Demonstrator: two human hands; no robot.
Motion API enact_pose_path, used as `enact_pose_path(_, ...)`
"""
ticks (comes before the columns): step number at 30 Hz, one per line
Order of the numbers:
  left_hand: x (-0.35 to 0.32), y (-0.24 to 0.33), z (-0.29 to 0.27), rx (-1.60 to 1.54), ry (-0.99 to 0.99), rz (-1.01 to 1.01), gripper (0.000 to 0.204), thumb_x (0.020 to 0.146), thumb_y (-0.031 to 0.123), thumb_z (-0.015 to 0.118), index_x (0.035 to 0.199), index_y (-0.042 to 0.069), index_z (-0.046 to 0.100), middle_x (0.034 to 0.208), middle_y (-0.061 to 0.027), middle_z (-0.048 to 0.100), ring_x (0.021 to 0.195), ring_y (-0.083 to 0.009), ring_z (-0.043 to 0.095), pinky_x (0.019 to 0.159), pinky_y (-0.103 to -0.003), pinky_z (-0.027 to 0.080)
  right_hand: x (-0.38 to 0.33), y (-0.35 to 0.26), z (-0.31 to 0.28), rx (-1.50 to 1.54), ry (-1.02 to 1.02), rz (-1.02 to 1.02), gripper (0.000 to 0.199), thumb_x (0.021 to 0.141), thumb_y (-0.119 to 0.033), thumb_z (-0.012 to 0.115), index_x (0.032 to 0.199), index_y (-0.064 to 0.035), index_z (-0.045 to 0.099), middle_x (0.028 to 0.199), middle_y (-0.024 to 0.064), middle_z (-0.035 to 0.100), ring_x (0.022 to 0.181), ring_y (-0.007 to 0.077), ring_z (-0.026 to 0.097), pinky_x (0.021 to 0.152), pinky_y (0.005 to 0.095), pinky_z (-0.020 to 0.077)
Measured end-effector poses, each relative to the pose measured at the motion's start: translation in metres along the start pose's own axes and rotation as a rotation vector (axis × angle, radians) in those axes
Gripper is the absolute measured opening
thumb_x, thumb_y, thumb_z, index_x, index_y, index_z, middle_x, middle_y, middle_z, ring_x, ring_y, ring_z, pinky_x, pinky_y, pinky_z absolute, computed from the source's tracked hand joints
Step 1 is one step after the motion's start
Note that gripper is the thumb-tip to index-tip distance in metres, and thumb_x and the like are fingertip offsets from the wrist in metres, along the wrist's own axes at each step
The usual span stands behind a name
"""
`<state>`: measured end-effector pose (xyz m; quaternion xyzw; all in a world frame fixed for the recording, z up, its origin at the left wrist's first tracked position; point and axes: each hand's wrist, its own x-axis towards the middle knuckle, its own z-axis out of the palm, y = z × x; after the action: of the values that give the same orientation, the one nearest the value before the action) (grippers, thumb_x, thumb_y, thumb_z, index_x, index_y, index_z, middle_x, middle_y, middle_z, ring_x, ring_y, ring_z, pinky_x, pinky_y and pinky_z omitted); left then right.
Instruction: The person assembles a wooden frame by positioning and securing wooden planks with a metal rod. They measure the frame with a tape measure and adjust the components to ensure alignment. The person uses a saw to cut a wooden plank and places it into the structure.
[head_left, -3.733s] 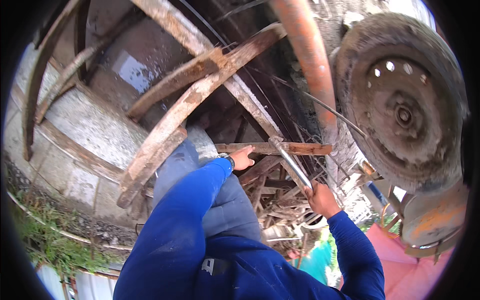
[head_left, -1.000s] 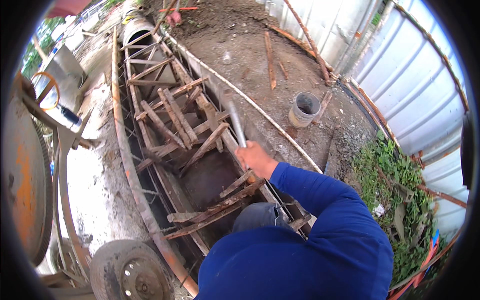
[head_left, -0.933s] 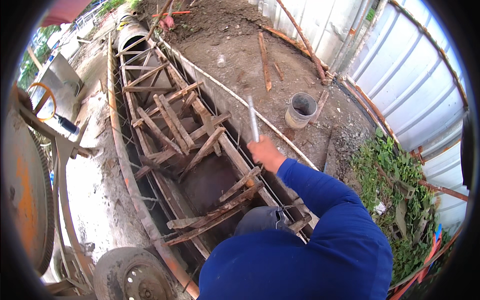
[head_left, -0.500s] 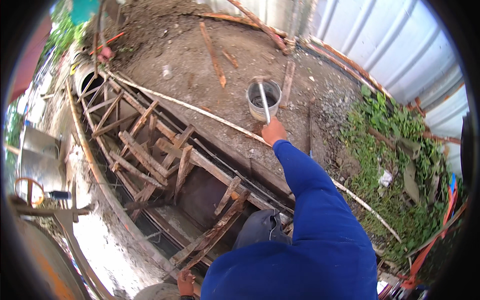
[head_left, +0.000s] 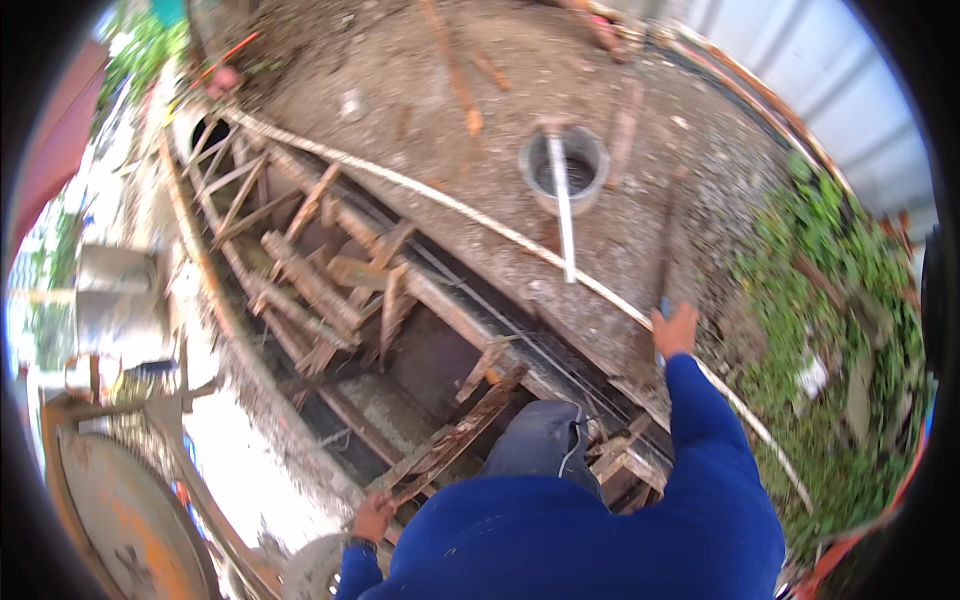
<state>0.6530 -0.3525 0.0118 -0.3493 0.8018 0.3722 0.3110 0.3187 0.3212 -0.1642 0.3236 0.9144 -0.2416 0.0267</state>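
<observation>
My right hand, at the end of a blue sleeve, is closed round the bluish end of a long, thin, dark bar on the dirt; motion blur hides what kind of tool it is. Ahead and to its left, a pale-handled tool leans across the rim of a grey bucket, its handle sticking out toward me. My left hand is low at the left, by the end of a rough timber brace. Its fingers look loosely bent and apart, with nothing visible in them.
A trench with timber formwork and crossed braces runs from far left to below me. A long pale pole lies along its right edge. Weeds and a corrugated metal fence stand right. A large round rusty machine part is at left.
My right hand has let go of the pale-handled tool at the bucket, moved right and nearer, and taken hold of the thin bar. The view has shifted, and my left hand shows more.
</observation>
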Motion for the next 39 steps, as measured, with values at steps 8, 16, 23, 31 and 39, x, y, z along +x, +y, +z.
enact_pose_path(8,0.003,0.127,-0.022,0.115,0.052,0.146,0.043,0.097,0.021,0.067,0.135,0.002,0.062,0.124,-0.0150,0.071,0.114,-0.0272,0.068,0.099,-0.040,0.053,0.005,0.064,0.046,-0.116,-0.171,0.021,0.047,0.086,-0.017,0.069,0.124,0.0077,0.058,0.114,0.0351,0.069,0.111,0.0520,0.066,0.096,0.0542,0.0523)
enact_pose_path(16,-0.003,0.074,0.005,0.047,0.072,0.203,0.044,0.096,0.025,0.069,0.133,0.000,0.063,0.125,-0.0169,0.071,0.120,-0.0280,0.067,0.105,-0.040,0.051,0.036,0.064,0.002,0.053,0.035,-0.072,0.052,0.098,-0.017,0.058,0.141,0.0121,0.052,0.126,0.0355,0.064,0.115,0.0480,0.065,0.096,0.0549,0.0516)
enact_pose_path(23,-0.002,-0.084,0.062,-0.068,0.130,0.056,0.054,0.092,0.037,0.069,0.130,-0.001,0.066,0.128,-0.0244,0.070,0.121,-0.0376,0.067,0.101,-0.046,0.051,0.027,-0.046,-0.058,0.700,0.178,0.038,0.049,0.106,-0.016,0.045,0.147,0.0103,0.044,0.120,0.0273,0.065,0.092,0.0322,0.066,0.076,0.0444,0.0532)
enact_pose_path(31,-0.040,-0.115,0.115,-0.263,0.309,0.036,0.052,0.091,0.035,0.070,0.127,-0.001,0.067,0.120,-0.0228,0.072,0.115,-0.0374,0.069,0.098,-0.046,0.053,-0.124,-0.332,-0.164,1.323,-0.212,-0.883,0.033,0.109,-0.019,0.050,0.133,0.0045,0.051,0.090,0.0092,0.063,0.073,0.0157,0.058,0.072,0.0336,0.0540)
enact_pose_path(39,-0.116,-0.138,0.219,-0.595,0.658,-0.142,0.043,0.091,0.030,0.070,0.125,0.002,0.070,0.118,-0.0162,0.074,0.113,-0.0316,0.070,0.100,-0.041,0.053,-0.313,-0.356,-0.081,0.541,-1.285,-1.177,0.037,0.104,-0.013,0.058,0.138,0.0032,0.057,0.083,0.0041,0.065,0.060,0.0060,0.054,0.055,0.0222,0.0462)
